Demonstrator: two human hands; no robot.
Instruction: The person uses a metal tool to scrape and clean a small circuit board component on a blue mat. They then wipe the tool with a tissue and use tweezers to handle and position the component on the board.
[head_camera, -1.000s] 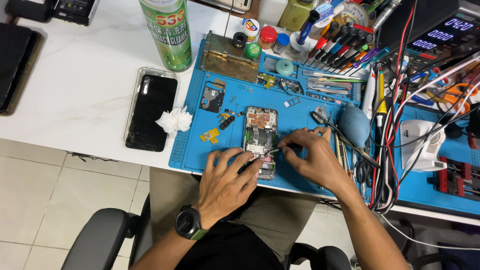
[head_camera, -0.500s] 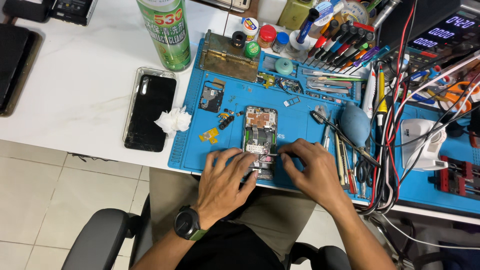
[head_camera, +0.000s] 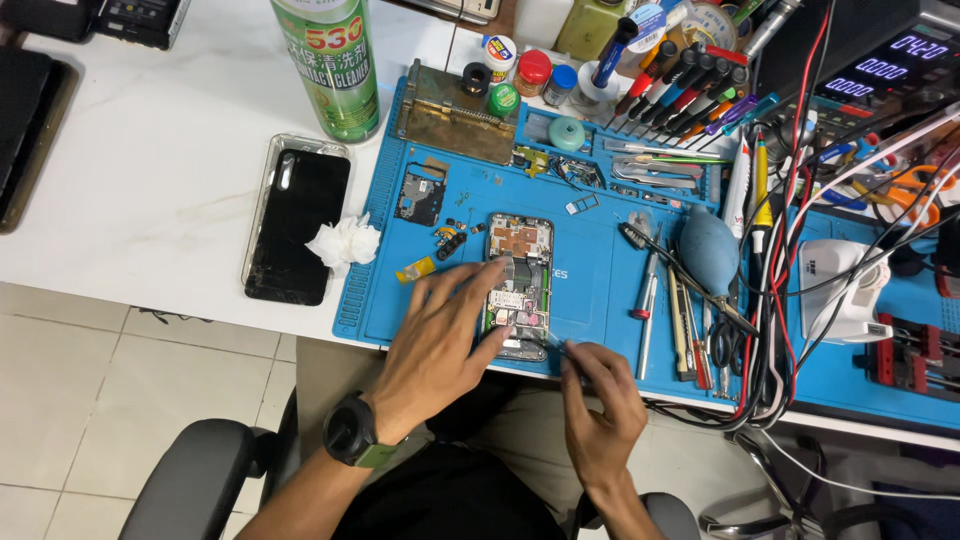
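Note:
An opened phone (head_camera: 520, 270) with its back off lies upright on the blue work mat (head_camera: 590, 290), circuit parts exposed. My left hand (head_camera: 440, 345), with a dark watch on its wrist, rests flat on the mat with its fingers on the phone's left and lower edge. My right hand (head_camera: 600, 400) is at the mat's near edge, fingers pinched on thin metal tweezers (head_camera: 556, 347) whose tips point at the phone's lower right corner.
A black phone in a clear case (head_camera: 297, 218), crumpled tissue (head_camera: 345, 243) and a green spray can (head_camera: 330, 65) sit left of the mat. Screwdrivers (head_camera: 645, 285), a blue air blower (head_camera: 708, 250), small jars (head_camera: 533, 68), cables (head_camera: 790, 250) and a display unit (head_camera: 890, 60) crowd the right.
My right hand has pulled back from the phone's right side toward the mat's near edge. My left hand has shifted up a little onto the phone's lower left.

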